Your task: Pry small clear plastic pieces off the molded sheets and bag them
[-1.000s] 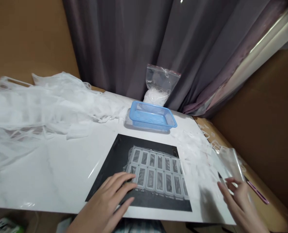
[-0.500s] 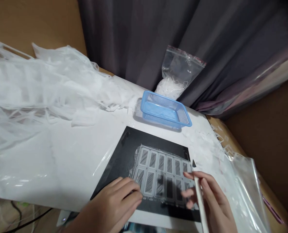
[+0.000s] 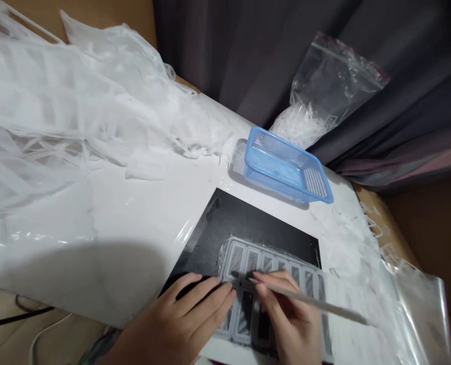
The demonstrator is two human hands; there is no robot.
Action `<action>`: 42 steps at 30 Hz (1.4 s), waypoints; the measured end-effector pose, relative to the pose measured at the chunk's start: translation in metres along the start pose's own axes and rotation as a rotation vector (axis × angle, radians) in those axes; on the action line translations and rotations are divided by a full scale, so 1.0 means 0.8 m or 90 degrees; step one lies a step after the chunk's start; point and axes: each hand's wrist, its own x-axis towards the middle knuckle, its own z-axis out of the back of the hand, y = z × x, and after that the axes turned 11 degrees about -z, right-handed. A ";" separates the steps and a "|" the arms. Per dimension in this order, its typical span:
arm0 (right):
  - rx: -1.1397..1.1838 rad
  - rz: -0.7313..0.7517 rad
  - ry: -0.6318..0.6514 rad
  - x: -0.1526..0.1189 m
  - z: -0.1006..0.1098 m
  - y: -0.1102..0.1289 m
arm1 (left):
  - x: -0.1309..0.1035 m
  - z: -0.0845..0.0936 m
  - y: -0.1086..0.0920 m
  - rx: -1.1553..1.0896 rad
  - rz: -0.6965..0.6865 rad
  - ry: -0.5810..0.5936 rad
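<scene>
A translucent sheet of rectangular frames [image 3: 237, 259] lies on a black board [image 3: 244, 218]. My left hand [image 3: 187, 314] rests flat over the sheet's left edge, fingers extended and a little apart. Between the fingertips of my right hand [image 3: 289, 314] is a thin white pen-like tool [image 3: 316, 303], its tip touching or just above the sheet near its left part. The tool's other end points right. Part of the sheet is hidden beneath both hands.
A blue basket [image 3: 289, 162] stands behind the board, beside a clear zip bag [image 3: 305, 121] of white pieces. White translucent sheets [image 3: 96, 96] are heaped at the left. Thin white scraps [image 3: 347, 238] and clear plastic [image 3: 419, 304] lie at the right.
My right hand has moved left across the sheet, and the tool has swung from nearly upright to slanting right. The camera view has shifted. My left hand still rests at the sheet's left edge.
</scene>
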 end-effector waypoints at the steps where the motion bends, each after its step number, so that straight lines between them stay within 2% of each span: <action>1: -0.004 -0.008 0.014 0.001 -0.003 0.000 | -0.001 -0.002 -0.001 0.010 -0.007 0.006; 4: -0.011 -0.037 0.052 -0.001 -0.009 -0.002 | -0.006 -0.010 -0.005 0.037 -0.023 -0.033; 7: -0.016 -0.044 0.042 -0.003 -0.010 -0.001 | -0.011 -0.015 -0.009 0.061 -0.020 -0.070; 11: -0.041 -0.053 0.056 -0.005 -0.009 -0.002 | -0.013 -0.014 -0.012 0.054 0.013 -0.062; 15: -0.069 -0.037 0.069 -0.006 -0.008 -0.004 | -0.011 -0.011 -0.011 0.057 0.007 -0.042; 18: -0.086 0.008 0.060 -0.006 -0.008 -0.003 | -0.009 -0.010 -0.011 0.053 0.009 -0.048; 22: -0.134 0.154 0.084 -0.009 -0.008 -0.009 | -0.007 -0.010 -0.011 0.036 0.012 -0.073; 24: -0.182 0.197 0.083 -0.012 -0.006 -0.017 | -0.006 -0.009 -0.010 0.028 0.009 -0.075; 29: -0.310 0.254 0.171 -0.011 0.006 -0.036 | -0.008 -0.012 -0.009 0.022 0.011 -0.086; 33: -0.337 0.260 0.200 -0.013 0.003 -0.038 | -0.009 -0.014 -0.011 0.032 0.025 -0.087; 35: -0.333 0.238 0.173 -0.017 -0.005 -0.037 | -0.008 -0.013 -0.012 0.035 0.032 -0.075; 38: -0.321 0.156 0.093 -0.019 -0.010 -0.036 | -0.005 -0.010 -0.009 0.040 0.014 -0.062; 40: -0.336 0.122 0.038 -0.012 -0.003 -0.034 | -0.004 -0.007 -0.007 0.037 0.004 -0.046; 42: -0.363 0.122 -0.053 -0.002 0.010 -0.027 | -0.002 -0.005 -0.005 0.033 0.002 -0.033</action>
